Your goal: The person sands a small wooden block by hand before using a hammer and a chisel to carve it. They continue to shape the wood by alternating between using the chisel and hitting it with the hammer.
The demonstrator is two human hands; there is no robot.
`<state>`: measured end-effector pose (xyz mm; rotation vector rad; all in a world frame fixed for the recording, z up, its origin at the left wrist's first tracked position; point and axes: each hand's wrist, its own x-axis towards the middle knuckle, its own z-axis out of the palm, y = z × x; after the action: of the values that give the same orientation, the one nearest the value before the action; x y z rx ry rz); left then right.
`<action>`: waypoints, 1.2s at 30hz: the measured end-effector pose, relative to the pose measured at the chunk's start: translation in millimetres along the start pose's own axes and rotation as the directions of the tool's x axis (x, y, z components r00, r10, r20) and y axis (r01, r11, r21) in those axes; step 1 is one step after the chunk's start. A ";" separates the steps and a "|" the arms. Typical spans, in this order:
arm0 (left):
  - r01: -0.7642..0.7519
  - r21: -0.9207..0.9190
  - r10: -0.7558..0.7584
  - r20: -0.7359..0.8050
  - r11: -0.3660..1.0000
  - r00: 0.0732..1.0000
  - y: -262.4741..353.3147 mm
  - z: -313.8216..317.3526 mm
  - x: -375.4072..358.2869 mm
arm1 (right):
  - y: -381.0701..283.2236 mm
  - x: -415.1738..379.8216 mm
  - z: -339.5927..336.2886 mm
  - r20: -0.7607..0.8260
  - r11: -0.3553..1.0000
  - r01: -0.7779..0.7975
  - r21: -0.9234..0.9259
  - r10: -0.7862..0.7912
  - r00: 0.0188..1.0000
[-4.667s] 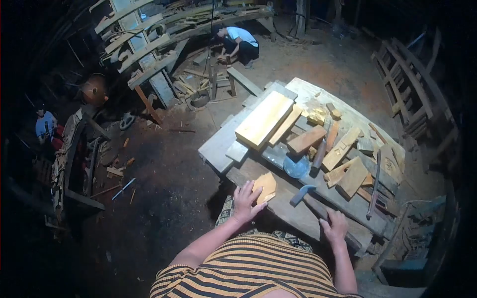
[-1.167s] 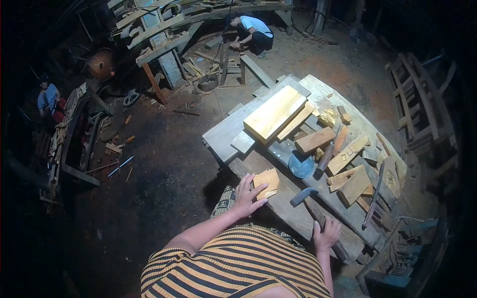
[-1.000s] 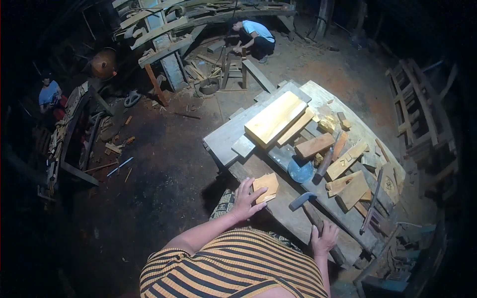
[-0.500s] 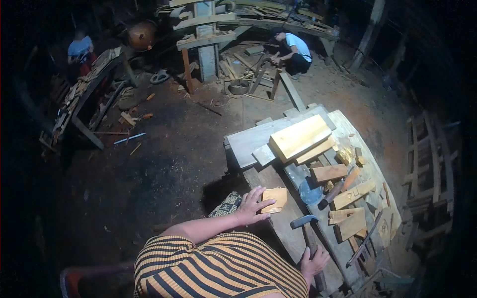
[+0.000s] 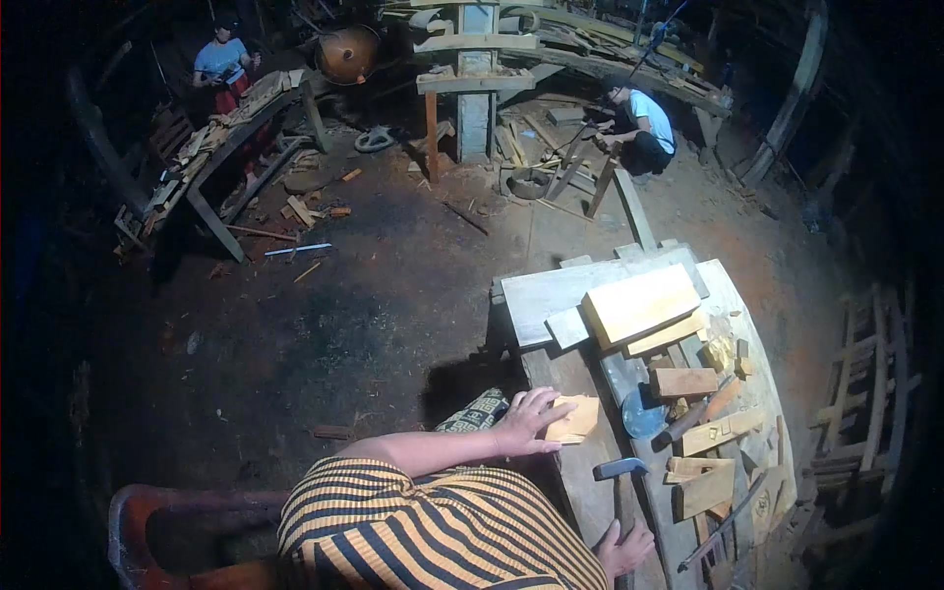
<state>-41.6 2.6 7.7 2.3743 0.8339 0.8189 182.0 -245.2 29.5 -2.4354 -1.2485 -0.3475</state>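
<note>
My left hand (image 5: 531,423) has its fingers and thumb around the near side of a small pale wood block (image 5: 575,420), which lies at the left edge of the plank bench (image 5: 592,472). Closer to me, my right hand (image 5: 627,551) is closed around the handle of a hammer (image 5: 623,470). The hammer's bluish metal head points away from me, and its handle is partly hidden by the hand. Between the hands and the far end lies a round bluish disc (image 5: 644,417).
A large squared timber (image 5: 641,305) sits at the bench's far end. Wood blocks (image 5: 704,490) and a dark-handled tool (image 5: 678,427) lie along its right side. One person (image 5: 649,128) crouches at the back; another (image 5: 222,64) stands behind a cluttered bench (image 5: 211,162).
The view has swung left and up, so the whole scene sits further right and lower. My left hand stays on the wood block, my right on the hammer handle.
</note>
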 end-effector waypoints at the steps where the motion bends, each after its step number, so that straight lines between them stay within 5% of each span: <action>1: -0.005 0.018 0.005 -0.028 1.000 1.000 4.8 -4.3 3.4 | 2.8 -0.5 2.6 0.003 1.000 -0.006 -0.005 0.006 1.000; 4: 0.036 -0.101 -0.040 -0.033 0.994 0.999 21.3 -20.8 20.6 | 14.8 -4.1 10.9 -0.014 0.998 0.031 -0.056 -0.032 0.999; 8: 0.294 -0.494 -0.288 0.091 0.818 0.953 29.3 -19.3 38.9 | 14.4 -4.5 8.9 0.014 0.999 -0.008 -0.044 0.009 1.000; 10: 0.382 -0.818 -0.400 0.208 0.429 0.893 16.6 -3.2 41.2 | 9.4 -3.0 5.6 -0.002 0.999 -0.015 -0.040 0.015 1.000; 12: 0.417 -0.871 -0.494 0.252 0.258 0.832 21.6 -12.8 49.3 | 7.4 -3.1 4.1 -0.008 0.999 -0.029 -0.016 0.029 1.000; 16: 0.482 -0.855 -0.587 0.294 0.191 0.754 -2.5 4.5 41.0 | 5.3 -0.6 -2.0 0.023 0.989 -0.096 0.112 0.094 0.995; 22: 0.535 -0.800 -0.598 0.294 0.273 0.746 -15.0 5.1 56.4 | 0.4 7.7 -28.4 0.060 0.941 -0.138 0.310 0.126 0.990; 29: 0.533 -0.812 -0.468 0.384 0.240 0.796 -12.2 17.0 68.9 | 44.5 52.9 -73.2 -0.332 0.929 -0.188 0.320 0.296 0.896; 32: 0.412 -0.742 -0.380 0.227 0.529 0.897 -6.2 28.3 67.1 | 107.6 71.6 -82.3 -0.327 0.859 -0.446 0.250 0.508 0.796; 36: 0.433 -0.758 -0.403 0.244 0.488 0.882 -2.1 28.5 64.2 | 204.2 82.0 -64.3 -0.192 0.621 -0.692 0.368 0.779 0.597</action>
<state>17.4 40.7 10.3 1.2868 0.7577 0.7209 393.1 -323.0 73.7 -2.2849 -0.0409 -0.3018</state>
